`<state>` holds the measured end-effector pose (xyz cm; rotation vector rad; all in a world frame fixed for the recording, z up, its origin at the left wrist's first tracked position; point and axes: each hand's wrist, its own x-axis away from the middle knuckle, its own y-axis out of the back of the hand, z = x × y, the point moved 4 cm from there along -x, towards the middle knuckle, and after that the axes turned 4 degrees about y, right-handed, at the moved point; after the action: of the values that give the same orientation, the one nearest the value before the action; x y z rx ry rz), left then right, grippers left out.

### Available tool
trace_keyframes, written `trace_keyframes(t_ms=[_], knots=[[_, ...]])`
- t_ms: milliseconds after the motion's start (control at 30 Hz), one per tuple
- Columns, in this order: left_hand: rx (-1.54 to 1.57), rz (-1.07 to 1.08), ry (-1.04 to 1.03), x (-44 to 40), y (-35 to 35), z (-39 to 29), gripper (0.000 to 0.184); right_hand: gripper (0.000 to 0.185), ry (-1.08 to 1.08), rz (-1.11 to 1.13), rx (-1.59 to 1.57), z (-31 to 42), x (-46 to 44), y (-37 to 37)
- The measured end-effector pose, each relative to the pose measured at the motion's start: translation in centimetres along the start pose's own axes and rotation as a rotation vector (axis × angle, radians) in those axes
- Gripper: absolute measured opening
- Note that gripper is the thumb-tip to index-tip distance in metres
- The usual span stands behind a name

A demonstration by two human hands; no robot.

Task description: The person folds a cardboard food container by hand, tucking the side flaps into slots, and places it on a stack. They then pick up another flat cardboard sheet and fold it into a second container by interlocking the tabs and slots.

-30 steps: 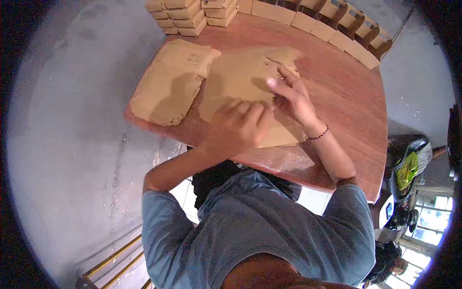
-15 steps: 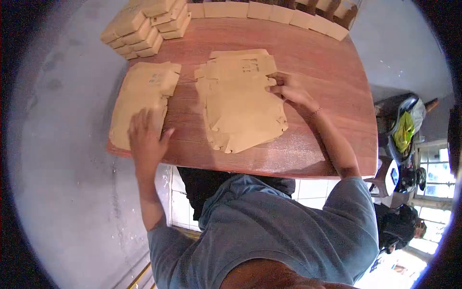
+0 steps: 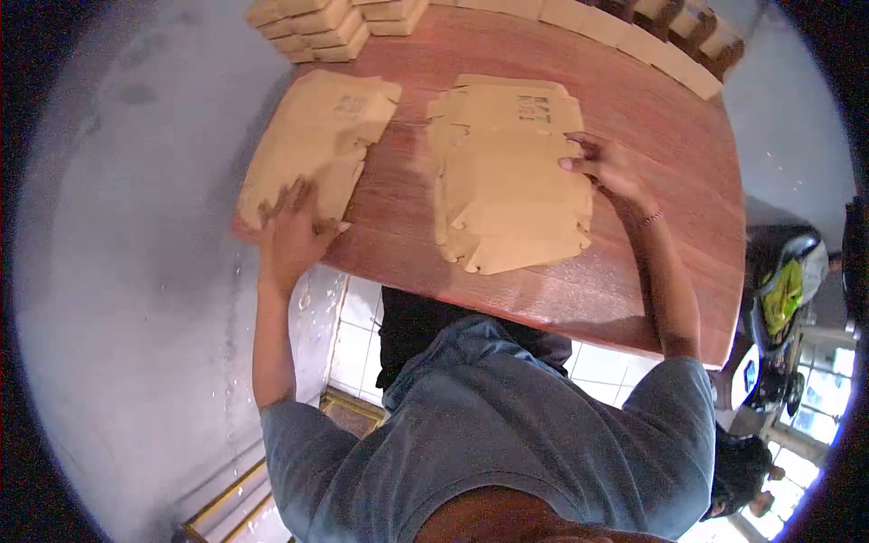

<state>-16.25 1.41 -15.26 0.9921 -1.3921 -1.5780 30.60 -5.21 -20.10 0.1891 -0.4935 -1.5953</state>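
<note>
Fingers spread, left hand (image 3: 294,233) on the left cardboard (image 3: 312,145).
Right hand (image 3: 615,170), fingers parted, touches the right cardboard (image 3: 511,181).

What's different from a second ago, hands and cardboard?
Left hand moved left, from over the right cardboard pile onto the near part of the left pile. Right hand is at the right pile's right edge; a firm grip can't be confirmed. That pile's print now shows. Unchanged: left pile lying flat, stacked boxes at the back.
</note>
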Motion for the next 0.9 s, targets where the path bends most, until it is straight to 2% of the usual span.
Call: trace_keyframes(t_ms=[33,100,233,300,533,600,667,833,900], knots=[[-0.009,0.003,0.018,-0.1,-0.3,0.0,0.080,0.071,-0.074,-0.018,0.055,0.7,0.7,0.1],[0.057,-0.103,-0.058,-0.6,-0.8,-0.6,0.078,0.070,-0.030,-0.018,0.026,0.9,0.7,-0.1],[0.046,-0.199,-0.125,-2.3,-1.4,-2.0,0.076,0.068,-0.040,-0.032,-0.038,0.2,0.6,-0.3],[-0.013,-0.316,-0.184,-3.6,-1.7,-2.7,0.074,0.067,-0.028,-0.041,-0.060,0.2,0.6,-0.2],[-0.175,-0.257,-0.093,-6.2,-1.6,-4.4,0.060,0.068,-0.072,-0.007,-0.022,1.1,1.1,-0.3],[-0.189,-0.239,-0.121,-6.4,-1.9,-4.4,0.054,0.068,-0.067,-0.003,-0.017,0.7,1.0,-0.3],[-0.177,-0.236,-0.136,-6.6,-1.7,-4.3,0.049,0.069,0.027,-0.029,-0.057,0.4,0.7,-0.3],[-0.194,-0.242,-0.198,-6.3,-1.1,-4.7,0.036,0.063,-0.015,-0.064,-0.040,1.6,1.4,-0.4],[-0.141,-0.226,-0.294,-5.7,-0.6,-5.5,0.030,0.062,-0.020,-0.070,-0.007,1.9,1.5,-0.4]])
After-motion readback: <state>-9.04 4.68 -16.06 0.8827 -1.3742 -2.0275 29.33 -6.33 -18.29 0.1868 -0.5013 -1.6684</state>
